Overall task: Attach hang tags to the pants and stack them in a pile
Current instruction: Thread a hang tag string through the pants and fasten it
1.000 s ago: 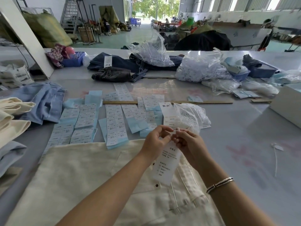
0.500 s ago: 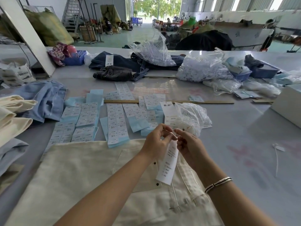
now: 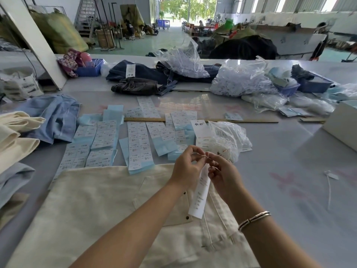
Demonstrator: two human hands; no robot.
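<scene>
Cream pants [image 3: 100,213] lie flat on the grey table in front of me, waistband to the right. Above them my left hand [image 3: 186,167] and my right hand [image 3: 222,173] meet, both pinching the thin plastic tie at the top of a white hang tag [image 3: 201,194]. The tag hangs edge-on between my hands, over the pants' pocket. A thin white loop runs from the tag down to the waistband [image 3: 218,215]. A stack of folded cream and light blue pants [image 3: 15,140] lies at the left edge.
Sheets of printed size stickers on blue backing [image 3: 135,144] cover the table beyond the pants. A plastic bag of ties [image 3: 229,138] with a hang tag [image 3: 201,130] sits behind my hands. Dark jeans [image 3: 146,78], more bags and blue baskets fill the back. A loose tie [image 3: 330,182] lies right.
The hang tag has turned from facing me to nearly edge-on. My hands have shifted slightly apart at its top while still pinching the tie.
</scene>
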